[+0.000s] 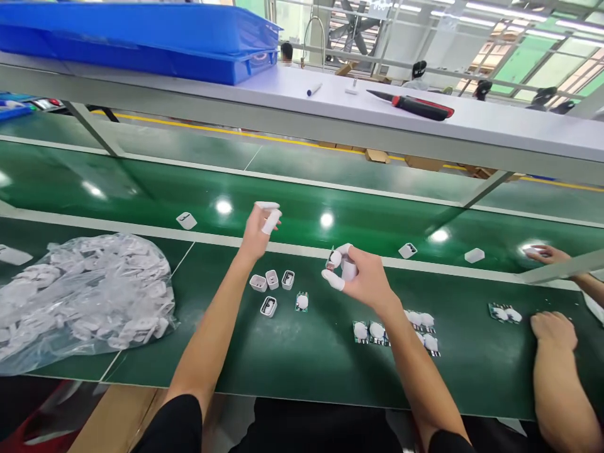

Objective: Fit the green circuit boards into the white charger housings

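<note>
A factory hall is showing behind a long green table (pixel 302 371) with a glossy green conveyor belt (pixel 141 182) running along its far side, under a grey shelf carrying blue plastic trays (pixel 141 38) and a red-handled knife (pixel 415 106). The right hand (pixel 365 277), wearing white finger cots, is closing its grip on a small white plastic charger housing (pixel 348 269) above the table. The left hand (pixel 259 226) is hovering raised over the belt edge, its cotted fingers half curled, holding nothing that can be seen. Four open white shells (pixel 272 286) are waiting just beside the left forearm; small green circuit boards with white caps (pixel 394 330) are lying near the right forearm. A clear plastic bag of white parts (pixel 80 296) is sitting well to the left, so much appears to be left. A few finished-looking white pieces (pixel 408 250) are riding the belt. A co-worker's hands (pixel 552 327) are working at the right.
</note>
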### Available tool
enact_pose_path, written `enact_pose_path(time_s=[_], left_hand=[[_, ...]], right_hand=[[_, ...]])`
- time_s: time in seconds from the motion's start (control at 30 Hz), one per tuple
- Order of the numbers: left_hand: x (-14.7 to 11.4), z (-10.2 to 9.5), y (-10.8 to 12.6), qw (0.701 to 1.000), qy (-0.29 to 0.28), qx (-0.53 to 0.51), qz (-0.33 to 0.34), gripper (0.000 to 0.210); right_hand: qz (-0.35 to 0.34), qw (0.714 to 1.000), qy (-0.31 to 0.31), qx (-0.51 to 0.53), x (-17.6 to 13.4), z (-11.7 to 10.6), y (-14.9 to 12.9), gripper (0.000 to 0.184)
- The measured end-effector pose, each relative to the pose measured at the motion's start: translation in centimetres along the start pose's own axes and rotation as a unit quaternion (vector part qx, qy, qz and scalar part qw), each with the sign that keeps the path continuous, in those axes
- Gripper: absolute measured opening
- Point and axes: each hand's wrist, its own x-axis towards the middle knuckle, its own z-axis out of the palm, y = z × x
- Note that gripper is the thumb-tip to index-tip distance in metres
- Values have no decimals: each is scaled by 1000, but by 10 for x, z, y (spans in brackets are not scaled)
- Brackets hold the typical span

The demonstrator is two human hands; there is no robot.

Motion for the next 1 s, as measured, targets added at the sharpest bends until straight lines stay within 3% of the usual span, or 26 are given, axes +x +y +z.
enact_pose_path(time_s=[0.1, 0.17, 0.23, 0.3, 0.4, 0.47, 0.53, 0.6, 0.7, 0.77, 0.83, 0.9, 0.93, 1.0], left_hand=[[-41, 24, 42, 975, -201, -92, -34, 51], [-62, 47, 53, 956, -223, -167, -88, 60], [-73, 74, 52, 919, -207, -284, -176, 66], [-76, 104, 43, 853, -188, -400, -277, 72], [-74, 143, 25, 770, -104, -513, -365, 62], [-74, 161, 15, 751, -41, -538, -379, 53], [-76, 170, 8, 748, -23, -537, -391, 50], [-76, 169, 5, 749, -28, -529, -398, 49], [-70, 156, 10, 763, -46, -513, -392, 54], [-63, 141, 17, 797, -65, -487, -351, 62], [-56, 123, 24, 863, -83, -436, -240, 65], [-52, 106, 30, 939, -95, -328, -49, 53], [-51, 98, 33, 961, -99, -251, 61, 47], [-50, 86, 38, 958, -101, -95, 250, 54]], right_hand=[[-64, 994, 57, -74, 5, 5, 3, 35], [-89, 988, 95, -84, 8, 10, 10, 36], [-91, 986, 124, -64, 10, 17, 20, 35], [-67, 986, 143, -48, 14, 27, 30, 34], [-26, 983, 169, -65, 20, 48, 44, 35], [-10, 980, 182, -76, 23, 63, 48, 33], [-5, 978, 198, -65, 25, 72, 47, 30], [-13, 976, 215, -26, 24, 74, 44, 31], [-29, 973, 223, 59, 22, 59, 39, 32], [-4, 968, 200, 154, 20, 43, 40, 34], [35, 955, 149, 255, 18, 29, 43, 42], [63, 936, 79, 338, 17, 22, 46, 54], [73, 924, 48, 372, 16, 21, 47, 59], [91, 896, -5, 434, 14, 21, 44, 63]])
